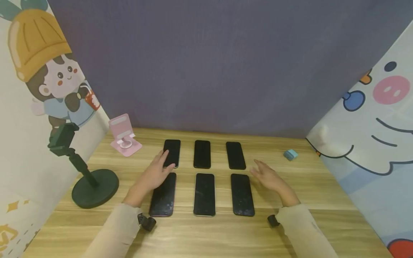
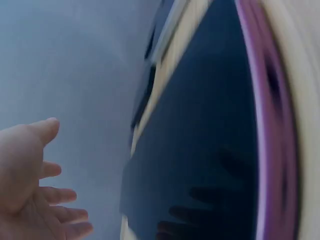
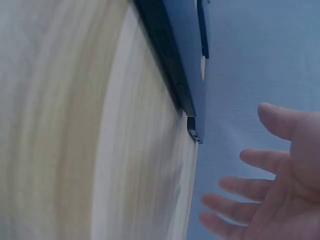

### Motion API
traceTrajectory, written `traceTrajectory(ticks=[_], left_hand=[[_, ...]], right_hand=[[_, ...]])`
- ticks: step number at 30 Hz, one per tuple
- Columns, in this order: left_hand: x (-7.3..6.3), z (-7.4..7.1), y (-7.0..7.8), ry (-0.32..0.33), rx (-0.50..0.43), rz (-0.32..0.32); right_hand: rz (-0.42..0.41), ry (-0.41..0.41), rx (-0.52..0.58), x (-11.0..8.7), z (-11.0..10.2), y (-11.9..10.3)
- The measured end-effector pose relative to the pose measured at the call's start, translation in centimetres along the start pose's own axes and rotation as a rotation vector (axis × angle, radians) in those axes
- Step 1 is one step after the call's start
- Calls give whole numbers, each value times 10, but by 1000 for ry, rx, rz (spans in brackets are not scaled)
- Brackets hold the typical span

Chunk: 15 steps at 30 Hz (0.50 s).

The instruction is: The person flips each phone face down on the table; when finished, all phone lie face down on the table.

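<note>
Smartphones lie flat with dark screens up, in a back row and a front row of three each. My left hand [image 1: 154, 175], fingers extended, hovers between the back-left phone [image 1: 172, 152] and the front-left phone [image 1: 164, 197]. The left wrist view shows the pink edge [image 2: 267, 120] of the nearer phone and the hand's reflection in its screen. To the right of the front-right phone [image 1: 242, 195] is my right hand [image 1: 267, 176], fingers spread and holding nothing. The middle phones [image 1: 204, 195] and the back-right phone [image 1: 236, 156] lie untouched between the hands.
A dark green phone stand [image 1: 95, 188] with a round base stands at the left. Behind it sits a pink folding stand [image 1: 125, 138]. A small blue block [image 1: 290, 154] lies at the back right. A grey-purple panel [image 1: 206, 64] rises along the wooden table's [image 1: 206, 238] far edge.
</note>
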<state>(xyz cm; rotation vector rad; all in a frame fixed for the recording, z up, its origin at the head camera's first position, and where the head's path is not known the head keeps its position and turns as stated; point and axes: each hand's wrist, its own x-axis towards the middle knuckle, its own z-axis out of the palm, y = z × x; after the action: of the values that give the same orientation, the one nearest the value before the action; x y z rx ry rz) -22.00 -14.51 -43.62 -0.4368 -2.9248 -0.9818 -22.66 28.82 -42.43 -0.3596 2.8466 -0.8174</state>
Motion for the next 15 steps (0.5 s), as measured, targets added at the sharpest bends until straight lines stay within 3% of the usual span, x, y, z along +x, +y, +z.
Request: traceTrajectory(ticks=[7, 15], left_hand=[[9, 23, 42, -54, -102, 48], [24, 64, 87, -66, -177, 119]], right_hand=[[-1, 9, 107, -13, -1, -3], [-63, -21, 213, -24, 2, -6]])
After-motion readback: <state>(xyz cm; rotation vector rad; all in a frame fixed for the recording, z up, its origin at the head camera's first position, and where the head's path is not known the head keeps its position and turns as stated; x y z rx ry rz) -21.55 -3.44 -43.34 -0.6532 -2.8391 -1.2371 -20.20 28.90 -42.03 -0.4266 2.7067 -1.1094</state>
